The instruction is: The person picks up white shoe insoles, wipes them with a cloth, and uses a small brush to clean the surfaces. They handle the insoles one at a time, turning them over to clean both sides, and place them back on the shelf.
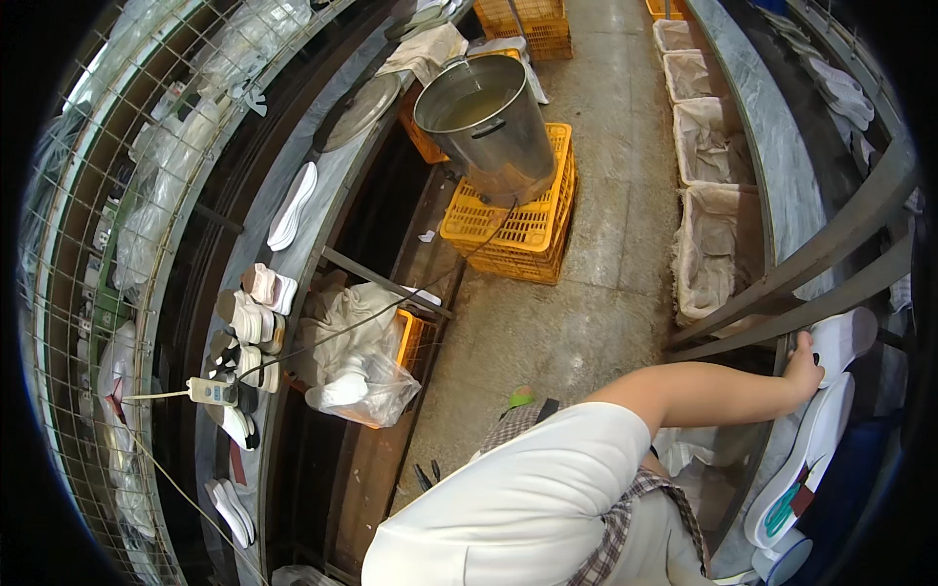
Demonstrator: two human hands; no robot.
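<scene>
My left hand (803, 373), on an arm in a white sleeve, reaches to the right-hand bench. Its fingers are bent at the edge of a white shoe sole (842, 342), and a small dark thing shows between them. Just below the hand, a second long white sole (821, 430) lies along the bench. On its near end rest a teal-handled tool (782, 510), perhaps scissors, and a dark red piece (802, 500). A round, pale object (785, 559) sits at the lower edge. My right hand is out of sight.
Grey metal bars (801, 283) slant beside my hand. Cloth-lined bins (708, 249) stand below the right bench. Ahead, a metal pot (493, 127) of liquid sits on yellow crates (528, 220). Soles (249, 317) and a wired box (211, 392) lie left, beside wire mesh (59, 293).
</scene>
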